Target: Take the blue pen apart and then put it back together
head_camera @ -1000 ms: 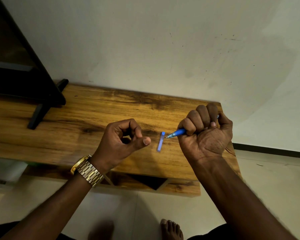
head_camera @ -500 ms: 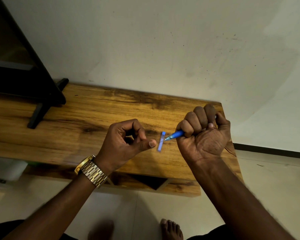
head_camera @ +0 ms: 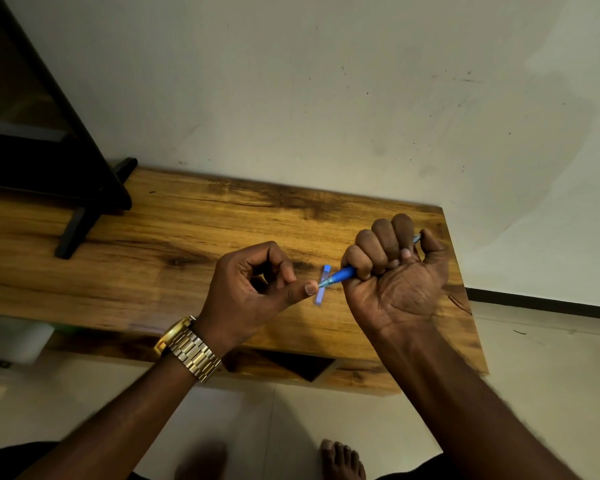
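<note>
My right hand (head_camera: 397,275) is a fist around the blue pen (head_camera: 340,274), whose front end and tip stick out to the left. The pen's back end (head_camera: 417,238) peeks out above the thumb. A pale blue cap (head_camera: 322,285) lies on the wooden table (head_camera: 160,258) just under the tip. My left hand (head_camera: 253,289) hovers left of the tip, fingers curled, with its thumb stretched out until the nail almost touches the tip. Nothing shows inside the left hand.
A black stand with a slanted leg (head_camera: 73,233) sits on the table at the far left. The table's right edge (head_camera: 465,292) is close to my right hand. Below are a tiled floor and my bare foot (head_camera: 342,460).
My left hand has moved right, bringing its thumb up to the pen tip. My right hand with the pen has shifted slightly left and down. The cap has not moved.
</note>
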Tool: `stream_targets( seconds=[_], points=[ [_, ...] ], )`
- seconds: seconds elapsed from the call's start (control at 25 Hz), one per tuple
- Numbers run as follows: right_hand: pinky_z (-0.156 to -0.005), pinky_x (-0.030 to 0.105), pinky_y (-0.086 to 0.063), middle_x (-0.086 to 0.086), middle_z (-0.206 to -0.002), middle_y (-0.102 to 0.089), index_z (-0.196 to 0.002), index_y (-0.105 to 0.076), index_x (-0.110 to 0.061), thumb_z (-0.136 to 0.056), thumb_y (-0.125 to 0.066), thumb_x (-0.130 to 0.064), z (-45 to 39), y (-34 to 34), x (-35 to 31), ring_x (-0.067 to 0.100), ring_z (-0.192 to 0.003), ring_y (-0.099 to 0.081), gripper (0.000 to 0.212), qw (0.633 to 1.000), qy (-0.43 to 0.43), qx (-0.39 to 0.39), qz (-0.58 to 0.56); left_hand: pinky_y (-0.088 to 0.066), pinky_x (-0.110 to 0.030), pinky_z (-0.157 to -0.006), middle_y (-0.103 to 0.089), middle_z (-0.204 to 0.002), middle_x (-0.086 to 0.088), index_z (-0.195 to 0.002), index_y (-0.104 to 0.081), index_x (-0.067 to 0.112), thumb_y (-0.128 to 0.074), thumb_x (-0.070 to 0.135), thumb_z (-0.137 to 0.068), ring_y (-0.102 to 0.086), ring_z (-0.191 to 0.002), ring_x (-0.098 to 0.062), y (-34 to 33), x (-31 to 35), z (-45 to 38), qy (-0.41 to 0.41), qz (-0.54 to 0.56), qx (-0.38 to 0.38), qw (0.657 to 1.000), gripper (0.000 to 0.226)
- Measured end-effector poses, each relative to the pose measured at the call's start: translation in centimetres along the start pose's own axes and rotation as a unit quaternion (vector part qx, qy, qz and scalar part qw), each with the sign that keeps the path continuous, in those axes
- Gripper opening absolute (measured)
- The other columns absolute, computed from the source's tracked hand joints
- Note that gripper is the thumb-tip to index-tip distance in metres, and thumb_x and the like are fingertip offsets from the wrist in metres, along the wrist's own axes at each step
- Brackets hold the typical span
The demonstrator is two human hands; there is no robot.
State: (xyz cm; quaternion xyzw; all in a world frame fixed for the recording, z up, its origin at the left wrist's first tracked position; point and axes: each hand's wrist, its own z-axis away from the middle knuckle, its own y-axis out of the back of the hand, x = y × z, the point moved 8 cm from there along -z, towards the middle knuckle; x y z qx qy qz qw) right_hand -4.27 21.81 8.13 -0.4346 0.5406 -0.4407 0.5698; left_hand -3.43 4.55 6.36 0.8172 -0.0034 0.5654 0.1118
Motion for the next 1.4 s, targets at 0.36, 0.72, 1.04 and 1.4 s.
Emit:
stream_targets(
  seconds=[0.36,0.72,1.04,1.4],
  points=[
    [-0.076,0.033,-0.05,0.002,-0.088,-0.062,-0.105,-0.07,-0.014,-0.114,-0.043,-0.034,-1.7,1.4,0.8,0.016,-0.082,-0.059,0.035,0.955,-0.014,0.042,0.295,-0.047,-0.035,-0.051,-0.065,-0.066,0.007,-0.076,-0.066,0.022,-0.085,0.046,-0.08,-0.057,-0.059,-0.007,1.0,-0.3,-0.1,0.017,-0.058,0.058,0.996,0.031],
    [-0.077,0.036,-0.066,-0.002,-0.079,-0.079,-0.118,-0.076,-0.013,-0.101,-0.074,-0.028,-3.3,7.0,-5.0,0.01,-0.071,-0.078,0.022,0.549,-0.009,0.126,0.826,-0.053,-0.041,-0.102,-0.054,-0.149,0.011,-0.146,-0.051,0.034,-0.058,0.072,-0.088,-0.053,-0.135,-0.014,0.8,-5.5,-0.1,0.024,-0.425,-0.088,0.901,0.07],
    [-0.05,0.015,-0.056,0.005,-0.075,-0.081,-0.102,-0.079,-0.01,-0.087,-0.089,-0.02,-2.9,10.1,-5.5,0.005,-0.052,-0.072,0.02,0.519,-0.03,0.161,0.839,-0.002,-0.058,-0.133,0.02,-0.179,0.007,-0.17,0.003,0.036,-0.02,0.092,-0.084,0.015,-0.166,-0.024,1.2,-10.6,0.2,0.117,-0.523,-0.146,0.831,0.106],
    [-0.065,0.028,-0.063,-0.003,-0.079,-0.08,-0.104,-0.077,-0.019,-0.084,-0.089,-0.044,-2.2,9.2,-5.7,0.006,-0.064,-0.073,0.034,0.479,0.057,0.106,0.87,-0.003,-0.06,-0.132,0.014,-0.18,0.009,-0.17,0.001,0.036,-0.019,0.09,-0.09,0.01,-0.167,-0.021,0.7,-10.9,0.3,0.114,-0.549,-0.167,0.811,0.099]
  ],
)
